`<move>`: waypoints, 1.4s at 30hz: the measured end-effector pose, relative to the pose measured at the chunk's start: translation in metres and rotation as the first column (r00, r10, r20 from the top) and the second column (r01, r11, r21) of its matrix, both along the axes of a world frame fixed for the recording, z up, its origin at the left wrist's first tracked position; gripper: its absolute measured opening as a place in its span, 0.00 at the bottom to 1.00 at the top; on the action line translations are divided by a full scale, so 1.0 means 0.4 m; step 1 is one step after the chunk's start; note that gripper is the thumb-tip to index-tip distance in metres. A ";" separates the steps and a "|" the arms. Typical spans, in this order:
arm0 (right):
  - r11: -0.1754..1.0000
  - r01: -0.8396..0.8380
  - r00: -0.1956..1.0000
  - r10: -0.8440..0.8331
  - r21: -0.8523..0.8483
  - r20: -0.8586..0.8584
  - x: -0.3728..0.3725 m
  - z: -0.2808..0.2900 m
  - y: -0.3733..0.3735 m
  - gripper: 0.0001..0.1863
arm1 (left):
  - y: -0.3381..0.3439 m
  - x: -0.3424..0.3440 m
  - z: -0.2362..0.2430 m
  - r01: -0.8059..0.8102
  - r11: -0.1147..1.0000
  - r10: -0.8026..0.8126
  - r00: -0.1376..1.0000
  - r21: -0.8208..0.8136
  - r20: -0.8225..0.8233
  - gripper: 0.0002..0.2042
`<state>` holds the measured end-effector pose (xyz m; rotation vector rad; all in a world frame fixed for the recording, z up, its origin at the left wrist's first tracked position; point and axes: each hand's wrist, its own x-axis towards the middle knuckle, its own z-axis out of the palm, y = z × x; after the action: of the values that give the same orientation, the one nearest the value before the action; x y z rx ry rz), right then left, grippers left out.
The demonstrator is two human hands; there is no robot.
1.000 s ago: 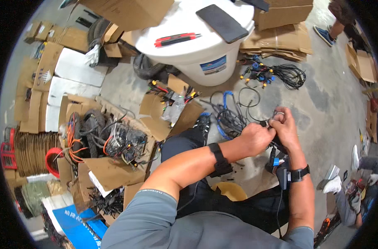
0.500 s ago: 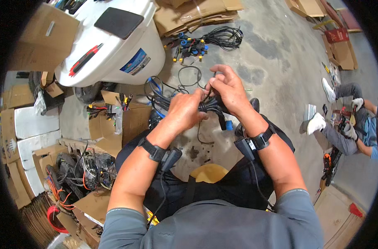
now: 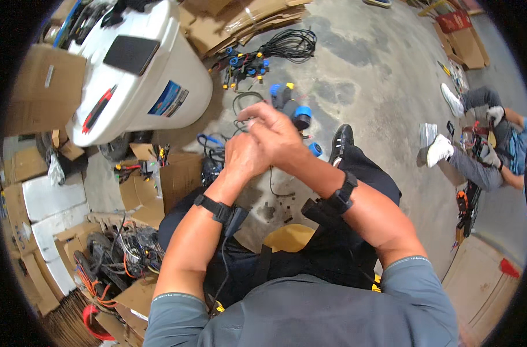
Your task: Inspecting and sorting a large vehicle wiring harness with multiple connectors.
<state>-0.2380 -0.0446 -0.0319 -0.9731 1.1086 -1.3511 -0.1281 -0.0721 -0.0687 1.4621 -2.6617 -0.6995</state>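
A bundle of black cables with a blue strand hangs between my knees, its middle hidden behind my hands. My left hand is closed round that bundle. Crossing over it, my right hand has its fingers bent and pressed together at a thin black cable, which loops out beyond the fingertips; the exact grip is partly hidden. Beyond the right hand, thick black connectors with blue rings stick out of the bundle, one with a yellow part. Another blue connector end shows beside the right wrist.
A coiled black cable set with blue and yellow connectors lies on the floor ahead. At left stands a white tub carrying a phone and a red cutter. Cardboard boxes hold wires. At far right a gloved person sits working.
My right hand has swung left across my left hand, over the bundle. The bundle has turned, so its connector ends now point forward and right. The view has shifted slightly.
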 end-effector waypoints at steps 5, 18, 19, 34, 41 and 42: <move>0.997 -0.070 0.984 0.073 0.025 -0.160 -0.001 0.008 0.006 0.10 | -0.006 -0.035 -0.072 0.177 0.974 -0.166 0.982 -0.141 0.086 0.14; 0.997 -0.064 0.821 0.078 0.044 -0.566 -0.004 0.021 0.055 0.04 | 0.017 -0.094 0.002 0.225 0.970 -0.213 0.970 -0.096 0.119 0.15; 0.995 -0.090 0.801 0.101 0.048 -0.590 -0.005 0.022 0.064 0.05 | 0.033 -0.118 0.049 0.163 0.987 -0.163 0.985 0.020 0.055 0.13; 0.967 -0.068 0.949 -0.013 -0.245 -0.314 -0.079 0.116 0.062 0.21 | -0.009 -0.066 -0.067 0.212 0.970 -0.145 0.895 0.116 -0.423 0.16; 0.979 0.087 0.979 -0.050 -0.184 0.197 -0.185 0.161 0.062 0.19 | -0.052 -0.017 -0.024 -0.261 0.811 0.348 0.935 0.523 -0.073 0.24; 0.975 0.129 0.984 -0.103 -0.180 0.148 -0.202 0.170 0.063 0.20 | -0.059 -0.007 -0.037 -0.285 0.764 0.409 0.908 0.579 -0.092 0.30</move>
<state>-0.3190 -0.0192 0.0360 -0.9458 0.9571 -1.6174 -0.1307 -0.0959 -0.0837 1.7998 -2.0095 -1.5747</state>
